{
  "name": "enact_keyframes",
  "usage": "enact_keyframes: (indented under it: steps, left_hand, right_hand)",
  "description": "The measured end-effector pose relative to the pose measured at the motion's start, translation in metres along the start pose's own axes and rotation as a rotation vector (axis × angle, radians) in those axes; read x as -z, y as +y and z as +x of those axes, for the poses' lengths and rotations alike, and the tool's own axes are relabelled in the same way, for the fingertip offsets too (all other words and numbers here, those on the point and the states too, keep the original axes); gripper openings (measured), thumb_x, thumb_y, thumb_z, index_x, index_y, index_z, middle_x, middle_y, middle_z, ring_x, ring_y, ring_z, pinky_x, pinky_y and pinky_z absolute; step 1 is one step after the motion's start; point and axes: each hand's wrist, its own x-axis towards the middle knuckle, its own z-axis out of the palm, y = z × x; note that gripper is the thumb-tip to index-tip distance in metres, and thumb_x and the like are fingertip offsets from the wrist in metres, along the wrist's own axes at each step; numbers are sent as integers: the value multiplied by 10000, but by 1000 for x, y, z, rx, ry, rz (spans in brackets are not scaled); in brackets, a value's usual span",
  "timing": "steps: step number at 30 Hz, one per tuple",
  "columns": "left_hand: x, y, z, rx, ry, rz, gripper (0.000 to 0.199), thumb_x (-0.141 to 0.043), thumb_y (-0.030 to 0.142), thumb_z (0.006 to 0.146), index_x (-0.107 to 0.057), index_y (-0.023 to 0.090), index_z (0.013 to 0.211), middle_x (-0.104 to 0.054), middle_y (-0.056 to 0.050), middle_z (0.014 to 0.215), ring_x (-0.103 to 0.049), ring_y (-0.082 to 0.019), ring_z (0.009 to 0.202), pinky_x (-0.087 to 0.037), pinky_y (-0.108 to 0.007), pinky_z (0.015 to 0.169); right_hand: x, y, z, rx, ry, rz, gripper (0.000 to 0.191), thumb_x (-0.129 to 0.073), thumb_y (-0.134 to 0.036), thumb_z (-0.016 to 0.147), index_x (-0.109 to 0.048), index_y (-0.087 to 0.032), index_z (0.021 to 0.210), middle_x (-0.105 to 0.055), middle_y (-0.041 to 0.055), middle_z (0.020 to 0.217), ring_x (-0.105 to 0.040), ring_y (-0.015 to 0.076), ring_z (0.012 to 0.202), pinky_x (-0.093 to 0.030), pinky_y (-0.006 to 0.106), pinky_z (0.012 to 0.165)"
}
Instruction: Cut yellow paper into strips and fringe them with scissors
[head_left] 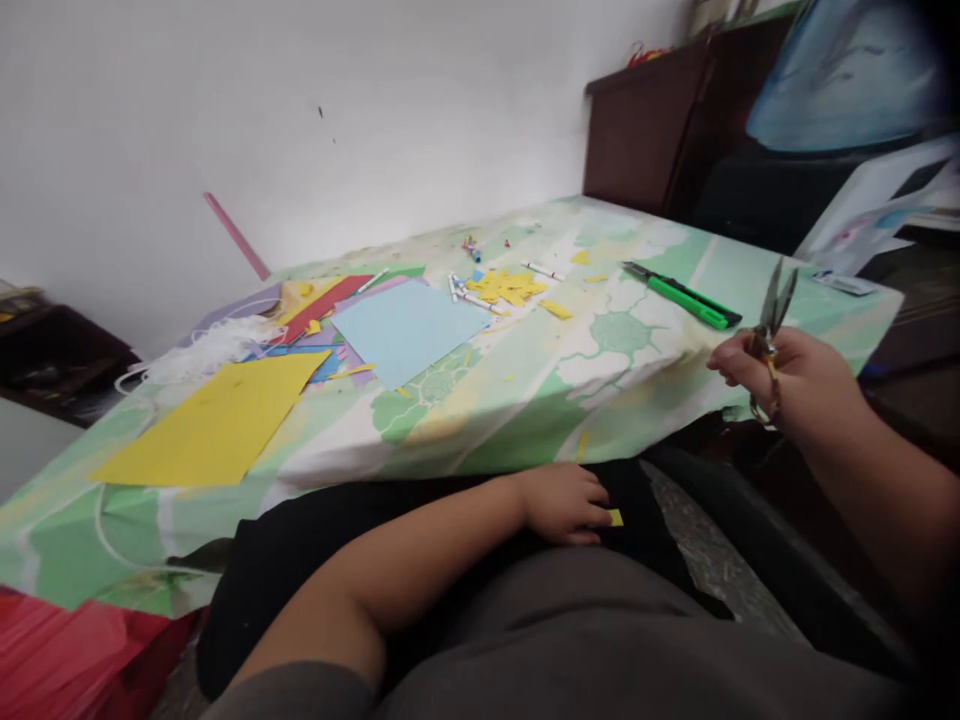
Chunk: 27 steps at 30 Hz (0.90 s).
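Note:
In my right hand [802, 375] is a pair of scissors [771, 335], held above the table's right front edge. Their blades point upward and stand slightly apart; my fingers are around the handles. My left hand [566, 503] rests low over my lap, its fingers curled onto a small yellow paper piece [616, 517] that sticks out past the fingertips. On the table beyond lies a pile of yellow paper scraps [510, 287]. A light blue sheet [411, 330] and a yellow sheet [217, 425] lie to the left.
A green utility knife [686, 300] lies on the tablecloth [480, 430] near the right side. Several markers [472, 298] are by the scraps. White string [217, 350] is bunched at the left, beside a red sheet [326, 305]. A dark cabinet [645, 130] stands behind.

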Motion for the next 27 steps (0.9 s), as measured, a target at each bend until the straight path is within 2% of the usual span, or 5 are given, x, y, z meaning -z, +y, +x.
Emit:
enact_keyframes:
  steps: [5,9,11,19,27]
  left_hand:
    - [-22,2,-3,209,-1,101,385,-412,444,743,-561,147,939,-542,-104,844,-479,-214,783,-349,-311,619]
    - [-27,9,11,260,-15,45,314,-366,363,791,-577,131,802,-550,-89,735,-489,-180,705,-342,-286,597]
    - [-25,10,13,289,-24,-40,281,-370,310,798,-586,137,747,-562,-77,695,-499,-162,678,-349,-274,605]
    - [-16,13,14,676,36,-544,142,-492,235,706,-603,158,749,-586,-42,748,-517,-142,730,-376,-262,687]
    - [-19,9,17,964,173,-851,244,-482,142,669,-526,142,909,-549,16,686,-476,-60,566,-409,-178,547]
  right_hand:
    - [-25,27,-24,-66,-21,142,293,-507,-456,695,-537,-164,701,-521,0,594,-484,104,537,-371,235,505]
    - [-47,39,-38,-120,-84,218,265,-477,-431,721,-489,-167,694,-496,-10,586,-459,94,515,-376,232,509]
    - [-53,43,-42,-105,-136,191,251,-509,-417,698,-490,-168,669,-479,-18,555,-443,98,505,-367,238,506]
    - [-58,50,-42,-10,-211,113,244,-551,-414,648,-451,-198,592,-410,-43,503,-377,101,480,-323,245,485]
    - [-60,48,-40,96,-315,-58,281,-510,-462,651,-432,-206,564,-429,-28,513,-396,116,496,-320,244,484]
